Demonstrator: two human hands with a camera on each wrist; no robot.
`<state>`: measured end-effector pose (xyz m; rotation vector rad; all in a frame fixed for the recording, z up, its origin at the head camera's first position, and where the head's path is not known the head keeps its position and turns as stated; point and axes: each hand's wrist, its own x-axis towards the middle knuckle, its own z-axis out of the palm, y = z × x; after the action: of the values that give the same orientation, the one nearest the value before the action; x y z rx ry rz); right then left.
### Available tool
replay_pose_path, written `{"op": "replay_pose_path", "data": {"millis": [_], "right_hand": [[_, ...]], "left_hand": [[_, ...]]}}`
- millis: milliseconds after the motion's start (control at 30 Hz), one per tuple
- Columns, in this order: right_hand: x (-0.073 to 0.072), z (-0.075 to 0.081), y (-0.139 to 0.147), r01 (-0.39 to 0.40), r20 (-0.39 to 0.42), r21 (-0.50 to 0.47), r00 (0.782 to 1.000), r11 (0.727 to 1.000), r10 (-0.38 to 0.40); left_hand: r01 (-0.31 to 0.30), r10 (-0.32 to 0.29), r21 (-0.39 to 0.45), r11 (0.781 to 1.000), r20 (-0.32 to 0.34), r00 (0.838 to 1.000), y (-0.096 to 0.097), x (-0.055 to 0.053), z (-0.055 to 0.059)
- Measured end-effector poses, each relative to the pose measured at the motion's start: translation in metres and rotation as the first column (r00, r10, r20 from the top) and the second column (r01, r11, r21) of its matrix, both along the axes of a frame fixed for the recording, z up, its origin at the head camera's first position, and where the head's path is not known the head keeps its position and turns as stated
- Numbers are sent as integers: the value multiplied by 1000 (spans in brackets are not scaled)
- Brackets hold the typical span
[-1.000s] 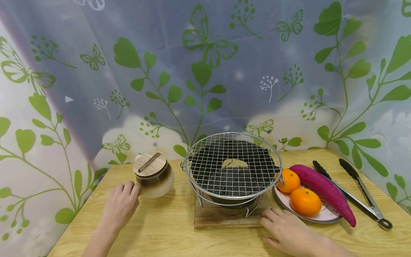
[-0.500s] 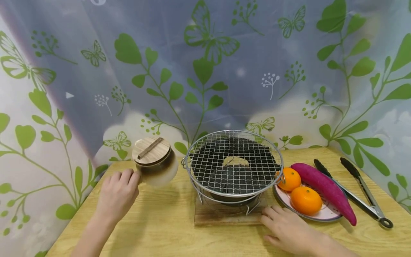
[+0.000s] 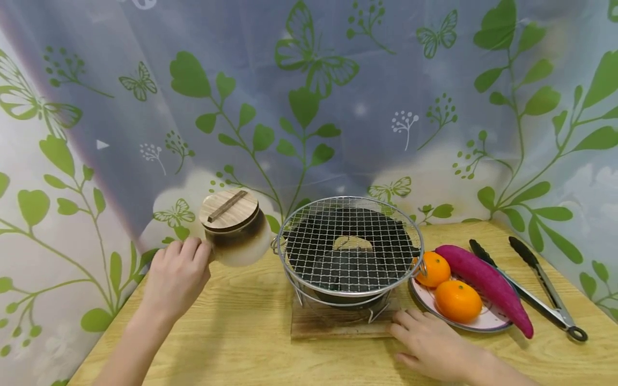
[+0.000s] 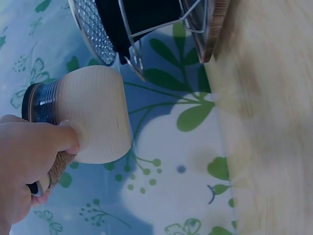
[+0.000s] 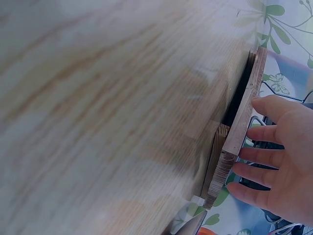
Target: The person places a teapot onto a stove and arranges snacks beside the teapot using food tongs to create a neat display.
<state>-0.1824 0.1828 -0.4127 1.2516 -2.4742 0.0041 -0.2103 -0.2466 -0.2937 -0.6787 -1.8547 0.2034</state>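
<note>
My left hand (image 3: 176,281) grips the side handle (image 4: 59,169) of a small ceramic teapot (image 3: 241,246), cord-wrapped in the left wrist view. The pot is off-white below, brown at the shoulder, and a flat wooden lid (image 3: 229,209) covers it. It hangs above the table, left of a round wire grill rack (image 3: 354,273) over a black stove. Beneath the stove lies a wooden board (image 3: 333,328). My right hand (image 3: 429,338) rests at the board's front right corner. In the right wrist view its extended fingers (image 5: 261,156) lie along the board's edge.
To the right of the grill, a plate (image 3: 494,321) bears two oranges (image 3: 458,301) and a long purple sweet potato (image 3: 487,284). Black-tipped metal tongs (image 3: 545,316) lie spread beyond it. A patterned curtain (image 3: 367,134) hangs right behind the wooden table (image 3: 241,343).
The left hand has raised the teapot off the table, first quickly, then a little more; the pot has shifted slightly right. The right hand stays at the board.
</note>
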Motion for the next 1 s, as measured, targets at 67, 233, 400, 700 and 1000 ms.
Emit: {"op": "replay_pose_path", "data": {"millis": [67,233,400,700,1000], "right_hand": [[0,0,0,1,5,2,1000,1000,-1],[1,0,0,1,6,3,1000,1000,-1],[0,-1,0,-4,-10,-5,1000,1000,4],[-1,1,0,-12,-27,-19,1000,1000,11],[-1,0,0,-13,-13,-14,1000,1000,13]], "left_hand": [[-3,3,-4,1000,3,1000,0,-1,3],[-10,10,-11,1000,8,1000,1,-4,11],[-33,34,-25,999,38,999,2,-8,18],[-24,24,-9,1000,30,999,9,-16,29],[6,-5,-9,1000,33,999,20,-26,35]]}}
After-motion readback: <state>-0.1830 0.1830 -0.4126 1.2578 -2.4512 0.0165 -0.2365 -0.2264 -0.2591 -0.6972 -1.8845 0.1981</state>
